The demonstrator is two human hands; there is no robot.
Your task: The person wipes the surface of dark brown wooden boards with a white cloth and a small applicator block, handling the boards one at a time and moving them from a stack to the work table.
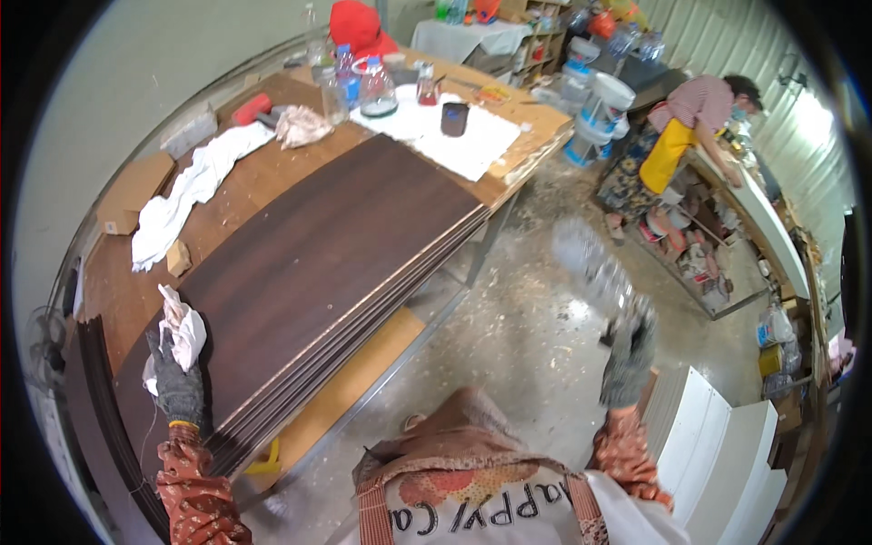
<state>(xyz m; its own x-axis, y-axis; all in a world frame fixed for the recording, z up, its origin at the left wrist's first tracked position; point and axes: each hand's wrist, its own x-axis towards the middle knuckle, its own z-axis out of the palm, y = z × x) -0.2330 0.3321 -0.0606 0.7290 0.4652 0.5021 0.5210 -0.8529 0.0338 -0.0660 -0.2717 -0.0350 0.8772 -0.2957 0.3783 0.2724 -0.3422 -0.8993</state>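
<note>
The gloved left hand [177, 381] clutches a white rag [182, 329] on stacked dark panels [318, 263]; the right hand [629, 350] grips a blurred clear bottle [590, 263] above the floor [518, 345].

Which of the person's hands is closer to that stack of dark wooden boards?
Left. The left hand, gloved and gripping a white rag, rests on the dark boards. The right hand holds a blurred clear bottle over the floor, well clear.

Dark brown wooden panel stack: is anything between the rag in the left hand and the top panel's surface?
Nothing visible does. The gloved left hand holds the crumpled white rag right at the near end of the dark brown wooden panel stack, whose top face lies bare; the other cloths sit beside it on the bench.
</note>
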